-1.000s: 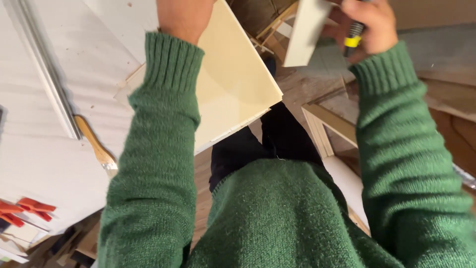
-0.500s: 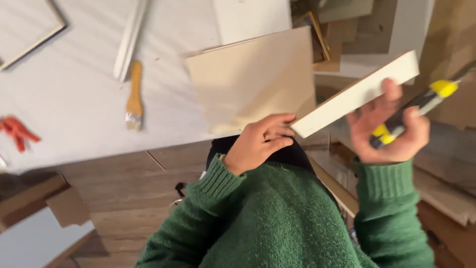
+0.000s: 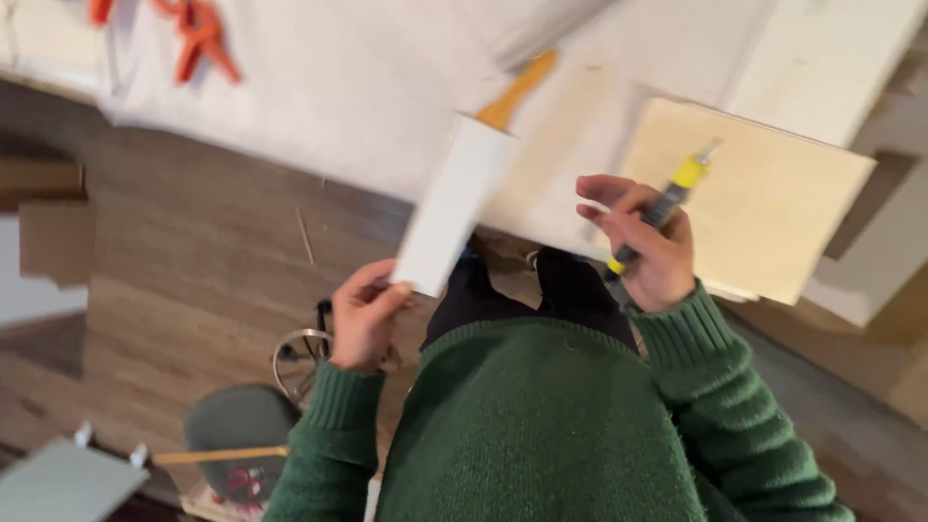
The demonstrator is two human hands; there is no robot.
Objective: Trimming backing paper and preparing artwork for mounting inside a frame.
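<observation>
The left hand [image 3: 365, 314] is pinching the near end of a white strip [image 3: 451, 203], its long axis running up-right toward the bench [image 3: 319, 106]; right hand [image 3: 650, 253], beside it, is clenching a yellow-tipped tool [image 3: 665, 201].

Thick green knitted sweater fills the lower frame, ribbed cuffs snug at both wrists. Left hand [image 3: 365, 319] at nine o'clock and right hand [image 3: 650, 249] at two o'clock are bare. Dark trousers below the sweater's hem.
</observation>
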